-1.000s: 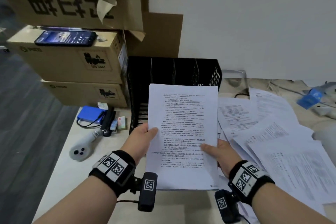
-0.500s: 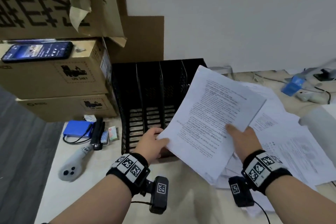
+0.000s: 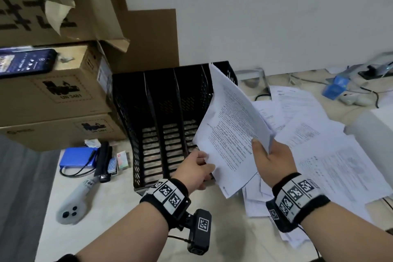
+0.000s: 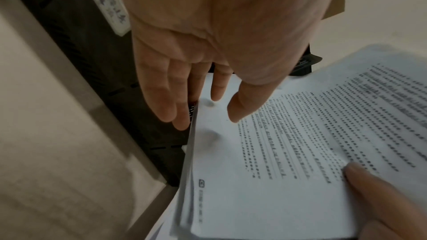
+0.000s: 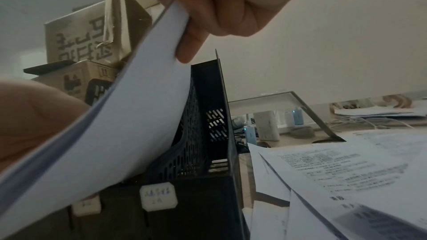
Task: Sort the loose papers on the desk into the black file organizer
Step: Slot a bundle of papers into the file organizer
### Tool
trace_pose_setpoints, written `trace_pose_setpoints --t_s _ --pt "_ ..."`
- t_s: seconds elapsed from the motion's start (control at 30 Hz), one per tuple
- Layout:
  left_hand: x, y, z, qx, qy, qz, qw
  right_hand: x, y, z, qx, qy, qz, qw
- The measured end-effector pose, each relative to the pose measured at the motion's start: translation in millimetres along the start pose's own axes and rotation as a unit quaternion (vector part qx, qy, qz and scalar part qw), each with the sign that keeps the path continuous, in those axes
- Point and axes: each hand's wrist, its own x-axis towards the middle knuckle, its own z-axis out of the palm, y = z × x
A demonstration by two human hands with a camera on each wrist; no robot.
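Both hands held one thin sheaf of printed papers [image 3: 231, 134], tilted so that its far corner rose above the right end of the black file organizer [image 3: 165, 117]. The right hand [image 3: 271, 161] gripped the sheaf's near right edge, thumb pressed on the printed face and fingers curled behind the pages, as the right wrist view showed. The left hand [image 3: 194, 169] was at the sheaf's near left edge, close in front of the organizer; in the left wrist view its thumb lay on the printed side and one finger showed on the page, while the other fingers reached down straight along the paper's edge beside the organizer's black front. How firmly that hand had the sheaf could not be told.

The organizer stood on the pale table [image 3: 110, 215], its upright dividers forming slots open toward the person. To the right of the hands the remaining loose papers [image 3: 331, 155] lay spread in an overlapping heap on the table, partly under the held sheaf.
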Motion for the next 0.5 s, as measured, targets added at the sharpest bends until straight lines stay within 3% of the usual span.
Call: trace_pose_setpoints --t_s 0.2,0.5 --pt "5.3 0.7 -2.3 -0.005 -0.006 -0.024 1.0 -2.6 -9.0 -5.8 -0.014 0.002 -0.041 0.999" --pt "7.5 6.3 -8.2 -0.042 -0.029 -0.066 0.996 -6.0 -16.6 -1.9 0.009 -0.028 -0.032 0.999"
